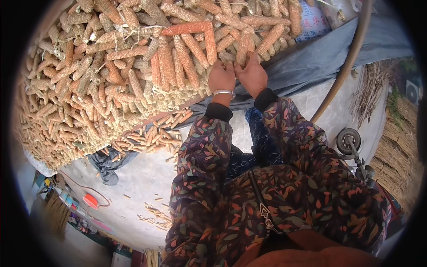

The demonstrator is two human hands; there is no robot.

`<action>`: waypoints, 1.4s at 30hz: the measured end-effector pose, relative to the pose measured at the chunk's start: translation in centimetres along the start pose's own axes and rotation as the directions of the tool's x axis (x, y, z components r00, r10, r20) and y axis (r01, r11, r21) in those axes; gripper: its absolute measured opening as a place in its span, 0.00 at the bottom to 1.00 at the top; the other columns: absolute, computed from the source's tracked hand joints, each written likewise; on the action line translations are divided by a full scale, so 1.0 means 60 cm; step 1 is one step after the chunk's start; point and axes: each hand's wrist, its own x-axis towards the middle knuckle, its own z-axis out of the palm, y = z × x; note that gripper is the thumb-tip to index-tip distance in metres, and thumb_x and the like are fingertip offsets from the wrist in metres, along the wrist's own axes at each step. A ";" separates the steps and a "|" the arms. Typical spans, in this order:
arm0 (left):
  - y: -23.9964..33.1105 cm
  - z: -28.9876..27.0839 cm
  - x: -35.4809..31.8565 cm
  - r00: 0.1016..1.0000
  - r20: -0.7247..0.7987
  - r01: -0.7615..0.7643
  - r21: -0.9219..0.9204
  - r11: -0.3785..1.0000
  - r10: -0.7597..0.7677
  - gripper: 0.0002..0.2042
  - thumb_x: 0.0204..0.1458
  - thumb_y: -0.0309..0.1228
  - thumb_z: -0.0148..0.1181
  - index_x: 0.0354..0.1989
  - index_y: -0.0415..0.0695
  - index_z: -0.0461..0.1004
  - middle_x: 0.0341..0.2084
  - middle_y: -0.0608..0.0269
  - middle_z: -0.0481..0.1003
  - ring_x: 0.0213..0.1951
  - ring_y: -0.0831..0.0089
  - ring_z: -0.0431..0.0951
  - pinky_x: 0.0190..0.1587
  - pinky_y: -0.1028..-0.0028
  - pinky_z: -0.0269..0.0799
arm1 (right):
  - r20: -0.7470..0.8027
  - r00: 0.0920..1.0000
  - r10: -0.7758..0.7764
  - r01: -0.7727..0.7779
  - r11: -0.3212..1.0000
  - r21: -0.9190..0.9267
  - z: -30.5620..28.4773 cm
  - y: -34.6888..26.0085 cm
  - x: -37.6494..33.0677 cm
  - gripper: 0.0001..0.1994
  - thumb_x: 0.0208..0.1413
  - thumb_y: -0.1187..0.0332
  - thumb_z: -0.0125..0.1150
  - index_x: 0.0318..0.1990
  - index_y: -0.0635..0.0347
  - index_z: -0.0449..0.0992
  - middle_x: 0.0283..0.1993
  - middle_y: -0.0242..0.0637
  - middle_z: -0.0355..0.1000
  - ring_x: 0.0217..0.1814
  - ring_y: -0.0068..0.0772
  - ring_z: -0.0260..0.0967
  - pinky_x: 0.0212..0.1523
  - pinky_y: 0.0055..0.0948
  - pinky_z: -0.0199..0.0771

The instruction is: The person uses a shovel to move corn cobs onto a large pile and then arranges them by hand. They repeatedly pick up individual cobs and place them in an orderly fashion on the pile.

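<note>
The right grip (252,76) has its thumb and fingertips closed around the near end of an orange-tan corncob (244,46), which points away from the person, its far end lying on the pile of cobs (89,66). The left grip (222,79) is curled just beside it, the two meeting at the fingertips; whether it clasps anything cannot be told, since its fingers hide what lies under them. A greyish cob (226,56) lies right beyond the left fingertips, to the left of the held one.

Farther left, a red cob (210,43) slants lengthwise near the left grip, its far end meeting another red cob (186,28) laid crosswise. Below that crosswise cob, several orange cobs (180,62) lie side by side, pointing toward the person.

A silver bracelet (223,92) circles the left wrist. Dark grey sheeting (289,78) runs along the near right edge of the pile, above the pale floor (133,178).
</note>
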 end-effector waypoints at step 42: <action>0.038 0.016 0.023 0.971 -0.144 -0.164 0.195 0.967 0.193 0.19 0.50 0.34 0.66 0.51 0.46 0.70 0.44 0.50 0.76 0.40 0.47 0.80 0.41 0.54 0.77 | -0.016 0.877 -0.479 0.455 0.842 -0.291 -0.021 0.038 0.011 0.10 0.56 0.65 0.59 0.42 0.59 0.72 0.34 0.47 0.76 0.35 0.51 0.79 0.33 0.45 0.79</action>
